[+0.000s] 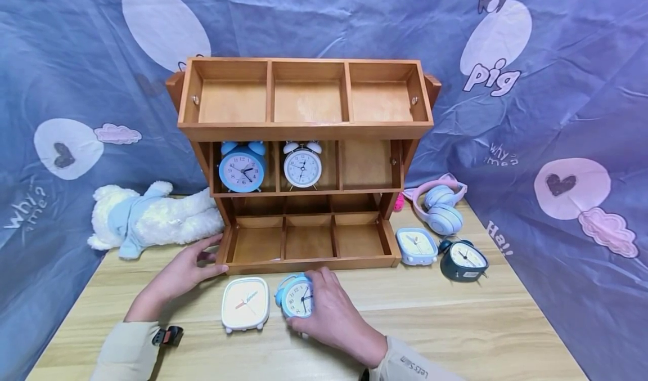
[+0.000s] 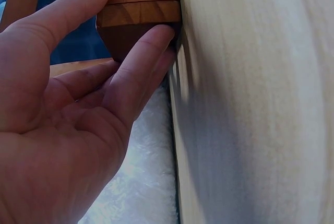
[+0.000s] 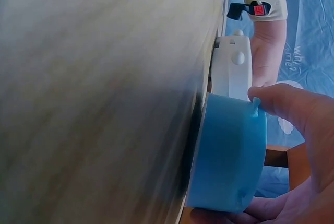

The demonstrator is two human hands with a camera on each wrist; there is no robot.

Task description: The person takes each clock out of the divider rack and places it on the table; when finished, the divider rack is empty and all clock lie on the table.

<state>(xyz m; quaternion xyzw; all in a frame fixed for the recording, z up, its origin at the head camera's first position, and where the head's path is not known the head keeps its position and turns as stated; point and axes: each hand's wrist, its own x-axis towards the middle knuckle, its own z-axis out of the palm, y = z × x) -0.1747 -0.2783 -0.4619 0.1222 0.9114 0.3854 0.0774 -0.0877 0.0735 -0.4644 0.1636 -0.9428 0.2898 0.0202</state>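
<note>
A light-blue twin-bell alarm clock (image 1: 297,299) lies face up on the table, and my right hand (image 1: 331,310) grips it across its sides. In the right wrist view, the thumb presses by one small foot of the blue clock (image 3: 227,153), with fingers on its opposite side. My left hand (image 1: 189,268) touches the lower left front corner of a wooden shelf (image 1: 314,265), its fingers fairly straight. The left wrist view shows the thumb against the wood (image 2: 138,12). Between the hands lies a white square clock (image 1: 245,304). A larger blue clock (image 1: 242,170) and a white twin-bell clock (image 1: 302,167) stand in the middle tier.
Right of the shelf lie a pale-blue square clock (image 1: 417,246), a dark green alarm clock (image 1: 464,261) and cat-ear headphones (image 1: 441,206). A white plush bear (image 1: 152,218) in a blue top lies left of the shelf. Patterned blue cloth (image 1: 324,15) hangs behind.
</note>
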